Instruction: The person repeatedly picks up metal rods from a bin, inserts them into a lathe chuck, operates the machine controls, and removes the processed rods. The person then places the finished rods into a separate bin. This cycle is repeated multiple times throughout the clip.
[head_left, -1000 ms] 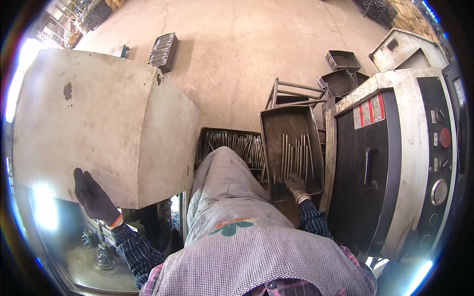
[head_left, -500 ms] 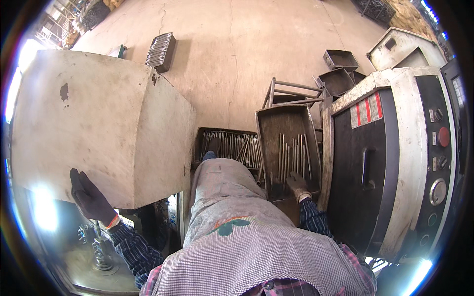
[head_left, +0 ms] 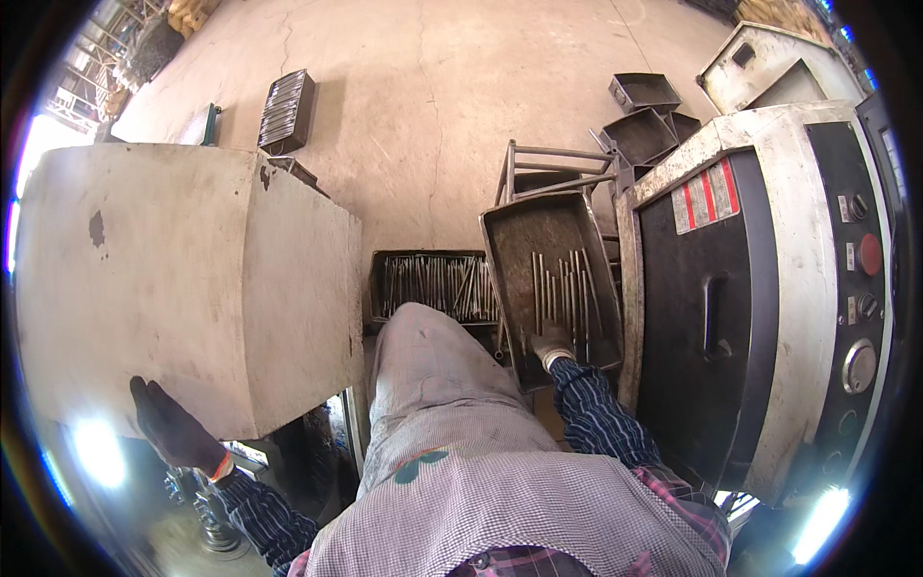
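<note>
Here, the checked apron (head_left: 442, 404) hides the legs and cuts across the near edge of a low dark box (head_left: 380, 262) of rods. The gloved left hand (head_left: 176, 426) stands open, fingers straight, at the lower edge of the white cover (head_left: 163, 288); contact is unclear, and nothing shows in its hold. The gloved right hand (head_left: 551, 340) reaches into a shallow tray (head_left: 510, 226), over the near ends of loose metal rods (head_left: 559, 288); its fingertips are obscured, so I cannot tell how closed it is or whether it grips one. Beyond, the tray partly covers a metal frame (head_left: 567, 150).
</note>
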{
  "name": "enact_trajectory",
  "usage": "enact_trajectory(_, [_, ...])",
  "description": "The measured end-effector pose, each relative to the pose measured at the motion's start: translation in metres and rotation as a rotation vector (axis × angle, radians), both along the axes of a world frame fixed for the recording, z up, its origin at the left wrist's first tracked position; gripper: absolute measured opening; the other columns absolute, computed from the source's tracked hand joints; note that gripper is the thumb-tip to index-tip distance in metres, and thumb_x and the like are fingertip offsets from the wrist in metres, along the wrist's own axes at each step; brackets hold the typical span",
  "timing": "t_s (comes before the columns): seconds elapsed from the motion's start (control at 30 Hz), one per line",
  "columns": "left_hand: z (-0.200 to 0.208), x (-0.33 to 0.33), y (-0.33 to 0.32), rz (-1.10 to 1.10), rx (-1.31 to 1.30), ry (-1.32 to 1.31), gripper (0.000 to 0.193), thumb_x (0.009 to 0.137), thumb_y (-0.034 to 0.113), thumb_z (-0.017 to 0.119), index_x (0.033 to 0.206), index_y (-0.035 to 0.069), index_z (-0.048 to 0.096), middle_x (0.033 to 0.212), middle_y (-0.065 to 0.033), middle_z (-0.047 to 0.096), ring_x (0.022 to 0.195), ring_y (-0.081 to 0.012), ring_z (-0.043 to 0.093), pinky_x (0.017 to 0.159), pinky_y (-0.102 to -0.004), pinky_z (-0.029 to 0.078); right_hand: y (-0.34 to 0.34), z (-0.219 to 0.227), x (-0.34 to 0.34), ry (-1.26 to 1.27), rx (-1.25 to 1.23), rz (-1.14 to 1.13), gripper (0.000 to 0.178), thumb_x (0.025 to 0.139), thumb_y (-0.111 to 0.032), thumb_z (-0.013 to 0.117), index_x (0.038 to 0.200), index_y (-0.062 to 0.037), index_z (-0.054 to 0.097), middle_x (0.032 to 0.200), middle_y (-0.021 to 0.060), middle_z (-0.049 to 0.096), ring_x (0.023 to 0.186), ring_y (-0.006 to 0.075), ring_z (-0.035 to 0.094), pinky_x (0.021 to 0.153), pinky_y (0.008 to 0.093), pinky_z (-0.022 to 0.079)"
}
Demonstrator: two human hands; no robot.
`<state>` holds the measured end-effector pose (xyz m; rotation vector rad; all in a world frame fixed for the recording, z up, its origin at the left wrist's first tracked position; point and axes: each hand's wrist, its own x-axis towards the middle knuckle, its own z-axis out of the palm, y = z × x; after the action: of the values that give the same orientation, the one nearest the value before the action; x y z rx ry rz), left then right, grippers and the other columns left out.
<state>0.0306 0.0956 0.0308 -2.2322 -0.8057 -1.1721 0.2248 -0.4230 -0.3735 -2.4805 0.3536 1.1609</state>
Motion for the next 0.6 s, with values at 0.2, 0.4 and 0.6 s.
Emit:
enact_trajectory(0.2, [0.008,0.012,-0.015,0.033,-0.029,0.035,0.027,0.098,0.011,0.067,0.122,-0.002,0.070,0.122,-0.0144,0.072,0.108,-0.0281,0.069,0.097,-0.0368,0.055,0.021,-0.032,0.010,0.006,-0.100,-0.012,0.053,0.093,-0.031,0.067,0.138,-0.0063,0.053,0.138,0.0242,0.060,0.127,0.0394,0.060,0.103,0.0526,0.051])
enact_trajectory(0.4, [0.008,0.012,-0.024,0.078,-0.019,0.078,0.025,0.099,0.004,0.063,0.122,-0.006,0.068,0.123,-0.0161,0.071,0.111,-0.0285,0.069,0.097,-0.0364,0.057,0.044,-0.022,0.037,-0.034,-0.103,-0.127,0.031,0.095,-0.021,0.063,0.118,-0.0024,0.071,0.123,0.0252,0.068,0.113,0.0416,0.068,0.089,0.0494,0.060])
enact_trajectory(0.6, [0.009,0.006,-0.027,0.031,-0.068,0.089,0.028,0.099,0.000,0.060,0.125,-0.011,0.064,0.131,-0.0194,0.067,0.115,-0.0284,0.068,0.095,-0.0356,0.058,0.054,-0.022,0.041,-0.159,-0.217,0.057,0.019,0.094,-0.015,0.066,0.095,-0.0006,0.078,0.097,0.0248,0.074,0.094,0.0358,0.074,0.075,0.0446,0.062])
